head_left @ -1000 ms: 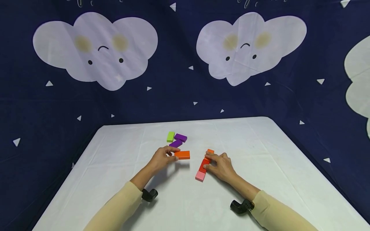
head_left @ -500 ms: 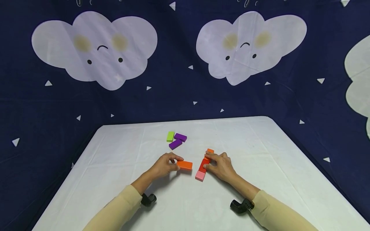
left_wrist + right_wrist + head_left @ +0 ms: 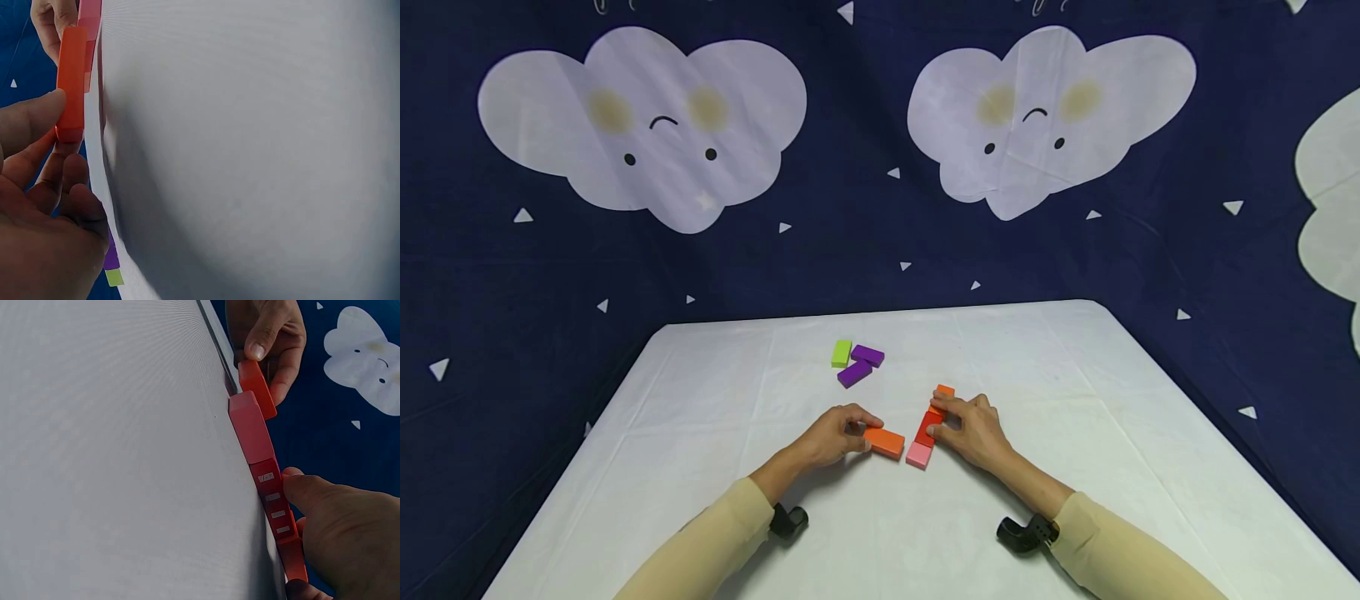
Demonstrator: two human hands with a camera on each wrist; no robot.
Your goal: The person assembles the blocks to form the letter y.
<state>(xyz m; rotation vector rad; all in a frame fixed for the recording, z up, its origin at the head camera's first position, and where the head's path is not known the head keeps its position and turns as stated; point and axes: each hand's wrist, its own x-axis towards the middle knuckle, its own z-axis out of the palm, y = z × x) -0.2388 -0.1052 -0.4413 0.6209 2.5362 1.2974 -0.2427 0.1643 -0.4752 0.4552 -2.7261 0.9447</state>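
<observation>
Closest in my head view are the left sleeve (image 3: 718,533) and the right sleeve (image 3: 1120,542), angling in from either side. Past them I see the left hand (image 3: 831,435) pinching an orange block (image 3: 885,443) by its left end, between thumb and fingers. That block sits between the two hands, to the right of the left hand, which is the nearer one. Its long axis slants rightward and a little toward the person.

Its free end points at the pink block (image 3: 919,455), just beside it, with a narrow gap between them. I judge that gap and the angle to matter most: the held block lies roughly crosswise to the row, which runs away from the person, leaning right. Beyond the pink block come the red block (image 3: 928,429) and then the far orange block (image 3: 945,392).

The right hand (image 3: 976,432) meets this row from its right side, thumb at the red block and a fingertip at the far orange block; I can't tell whether it grips or merely rests there.

Farther off on the white table (image 3: 737,375), two purple blocks (image 3: 854,373) and a green block (image 3: 841,353) lie clustered, with the dark backdrop (image 3: 850,275) behind.
</observation>
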